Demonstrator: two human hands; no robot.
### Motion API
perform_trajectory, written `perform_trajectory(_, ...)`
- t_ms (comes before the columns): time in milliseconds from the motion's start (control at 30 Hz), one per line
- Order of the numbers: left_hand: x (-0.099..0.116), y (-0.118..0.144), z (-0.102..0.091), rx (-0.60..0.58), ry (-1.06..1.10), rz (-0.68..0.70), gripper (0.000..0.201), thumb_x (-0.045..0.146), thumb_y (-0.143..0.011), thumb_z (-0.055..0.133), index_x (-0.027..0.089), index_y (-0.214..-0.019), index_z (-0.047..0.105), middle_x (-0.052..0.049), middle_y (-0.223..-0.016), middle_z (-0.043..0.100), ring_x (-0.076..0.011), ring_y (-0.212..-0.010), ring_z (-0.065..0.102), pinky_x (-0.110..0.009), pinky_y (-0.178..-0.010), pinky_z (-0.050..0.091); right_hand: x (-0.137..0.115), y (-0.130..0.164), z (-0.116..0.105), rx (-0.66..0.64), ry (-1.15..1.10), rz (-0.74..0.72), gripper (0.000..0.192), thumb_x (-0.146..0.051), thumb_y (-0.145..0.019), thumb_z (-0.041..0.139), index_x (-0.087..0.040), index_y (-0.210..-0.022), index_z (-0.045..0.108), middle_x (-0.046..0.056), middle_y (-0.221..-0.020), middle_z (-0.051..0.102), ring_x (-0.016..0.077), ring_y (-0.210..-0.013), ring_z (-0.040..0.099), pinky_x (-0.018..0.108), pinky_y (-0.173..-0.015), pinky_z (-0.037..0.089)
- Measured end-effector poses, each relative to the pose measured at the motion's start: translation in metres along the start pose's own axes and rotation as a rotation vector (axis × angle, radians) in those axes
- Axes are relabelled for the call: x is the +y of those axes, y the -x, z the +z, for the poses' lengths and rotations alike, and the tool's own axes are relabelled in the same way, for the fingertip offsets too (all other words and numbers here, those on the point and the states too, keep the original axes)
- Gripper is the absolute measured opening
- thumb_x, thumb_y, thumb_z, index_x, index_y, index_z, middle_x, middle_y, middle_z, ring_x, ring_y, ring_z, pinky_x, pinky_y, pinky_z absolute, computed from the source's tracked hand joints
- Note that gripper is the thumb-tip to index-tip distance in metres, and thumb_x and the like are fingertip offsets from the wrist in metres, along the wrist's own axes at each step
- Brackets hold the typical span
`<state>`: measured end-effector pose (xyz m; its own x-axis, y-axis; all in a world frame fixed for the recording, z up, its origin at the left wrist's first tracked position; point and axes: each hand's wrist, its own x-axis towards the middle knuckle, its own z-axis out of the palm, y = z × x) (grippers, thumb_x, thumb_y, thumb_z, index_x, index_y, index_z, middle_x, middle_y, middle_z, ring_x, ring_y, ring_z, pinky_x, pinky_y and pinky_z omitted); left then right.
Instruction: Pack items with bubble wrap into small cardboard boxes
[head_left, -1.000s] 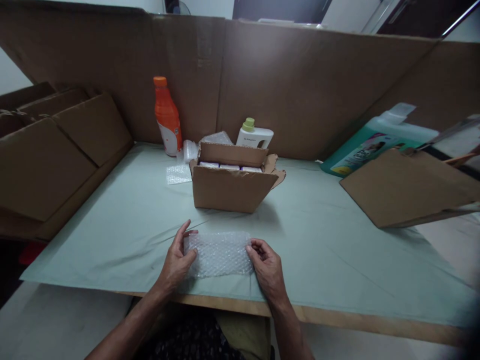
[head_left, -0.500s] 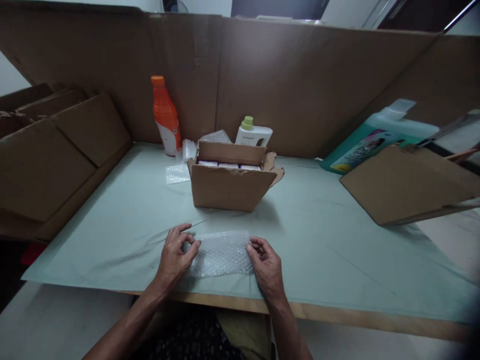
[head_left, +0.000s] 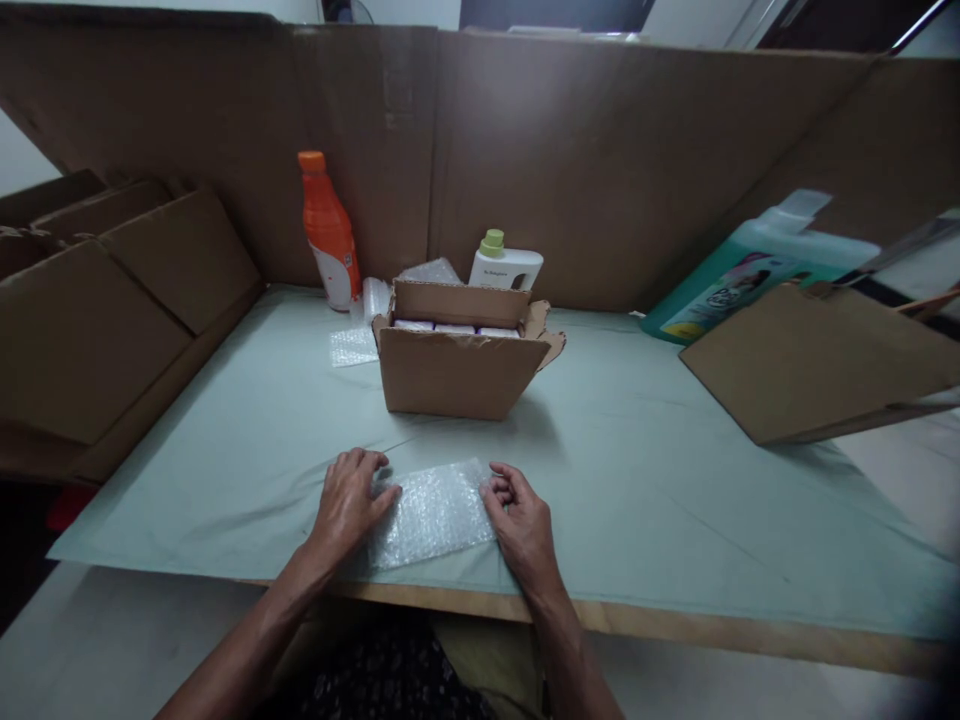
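A sheet of clear bubble wrap [head_left: 433,512] lies flat on the pale green table cover [head_left: 637,480] near the front edge. My left hand [head_left: 349,504] rests on its left end with the fingers pressing down. My right hand [head_left: 519,518] pinches its right end between curled fingers. Behind the sheet stands a small open cardboard box [head_left: 457,355] holding white wrapped items.
An orange bottle [head_left: 327,232], a white bottle with a green cap [head_left: 505,266] and more bubble wrap [head_left: 355,346] stand behind the box. A teal jug [head_left: 750,275] and a flat cardboard piece [head_left: 825,365] lie at right. Folded cartons [head_left: 97,310] stack at left.
My left hand has moved from gripping the sheet's left edge to lying flat on it. The bubble wrap has turned slightly and settled on the table.
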<state>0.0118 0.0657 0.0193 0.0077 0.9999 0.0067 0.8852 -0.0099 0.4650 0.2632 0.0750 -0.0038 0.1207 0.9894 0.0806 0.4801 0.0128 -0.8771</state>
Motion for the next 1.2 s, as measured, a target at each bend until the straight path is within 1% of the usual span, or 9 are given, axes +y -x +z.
perform_trajectory(100,-0.004,0.007,-0.005,-0.037,-0.081,-0.036,0.035,0.034,-0.086,0.066,0.014,-0.115,0.065,-0.011,-0.108,0.066,-0.0315,-0.107,0.057,-0.044,-0.093,0.042,0.001,0.001,0.000,0.004,-0.013,-0.020,0.035,-0.037,-0.084,0.062,-0.017,-0.111,0.067,0.002,-0.081,0.070,0.0156,-0.066,0.064,0.029,-0.070,0.054)
perform_trajectory(233,-0.003,0.010,-0.008,-0.082,-0.124,-0.055,0.024,0.037,-0.085,0.065,0.017,-0.096,0.069,-0.010,-0.099,0.067,-0.0309,-0.101,0.057,-0.043,-0.089,0.041,0.004,0.005,0.001,0.038,-0.088,-0.044,0.035,-0.038,-0.084,0.063,-0.017,-0.112,0.067,0.003,-0.083,0.070,0.0159,-0.071,0.065,0.028,-0.072,0.055)
perform_trajectory(367,0.000,0.007,-0.004,-0.074,-0.022,-0.020,0.014,0.030,-0.084,0.062,0.019,-0.075,0.062,-0.007,-0.088,0.065,-0.0274,-0.092,0.058,-0.039,-0.082,0.041,0.003,0.009,-0.003,0.053,-0.153,-0.026,0.036,-0.037,-0.082,0.065,-0.017,-0.111,0.068,0.003,-0.083,0.070,0.0141,-0.064,0.060,0.026,-0.063,0.053)
perform_trajectory(500,0.005,0.004,-0.001,-0.021,0.175,-0.061,0.012,0.028,-0.083,0.056,0.021,-0.073,0.054,-0.002,-0.077,0.063,-0.0198,-0.075,0.057,-0.032,-0.071,0.040,0.003,0.010,-0.009,0.086,-0.194,-0.009,0.029,-0.036,-0.078,0.068,-0.018,-0.100,0.071,0.002,-0.077,0.068,0.0134,-0.060,0.054,0.026,-0.060,0.050)
perform_trajectory(600,0.008,0.004,0.000,0.000,0.315,-0.123,0.014,0.032,-0.081,0.056,0.021,-0.090,0.057,0.001,-0.074,0.063,-0.0172,-0.067,0.056,-0.030,-0.066,0.040,0.004,0.011,-0.011,0.113,-0.218,0.005,0.020,-0.036,-0.077,0.068,-0.019,-0.088,0.069,0.002,-0.075,0.067,0.0150,-0.065,0.056,0.027,-0.065,0.050)
perform_trajectory(733,0.009,0.008,0.003,0.037,0.498,-0.181,0.065,0.039,-0.080,0.060,0.016,-0.138,0.043,0.002,-0.075,0.062,-0.0172,-0.063,0.056,-0.032,-0.066,0.044,0.007,0.009,-0.011,0.130,-0.263,0.017,0.018,-0.037,-0.080,0.066,-0.020,-0.084,0.065,0.002,-0.079,0.066,0.0164,-0.071,0.060,0.028,-0.071,0.050)
perform_trajectory(833,0.008,0.014,0.009,0.081,0.779,-0.270,0.075,0.043,-0.078,0.062,0.014,-0.142,0.037,-0.007,-0.095,0.067,-0.0190,-0.079,0.065,-0.033,-0.072,0.050,0.010,0.008,-0.011,0.154,-0.307,0.034,0.020,-0.040,-0.080,0.066,-0.020,-0.086,0.063,0.003,-0.081,0.067,0.0178,-0.076,0.062,0.029,-0.073,0.052)
perform_trajectory(1000,0.008,0.021,0.020,0.085,1.037,-0.341,0.071,0.041,-0.078,0.065,0.015,-0.138,0.038,-0.008,-0.101,0.066,-0.0180,-0.085,0.065,-0.028,-0.066,0.052,0.014,0.007,-0.010,0.180,-0.354,0.065,0.023,-0.041,-0.079,0.069,-0.020,-0.087,0.061,0.003,-0.083,0.067,0.0183,-0.080,0.064,0.030,-0.077,0.053)
perform_trajectory(1200,0.014,0.022,0.027,0.140,0.823,-0.187,0.035,0.034,-0.083,0.059,0.020,-0.115,0.053,-0.002,-0.092,0.065,-0.0146,-0.079,0.062,-0.027,-0.072,0.049,0.015,0.005,-0.009,0.192,-0.353,0.067,0.026,-0.043,-0.078,0.070,-0.020,-0.087,0.061,0.003,-0.082,0.067,0.0182,-0.080,0.065,0.030,-0.076,0.054)
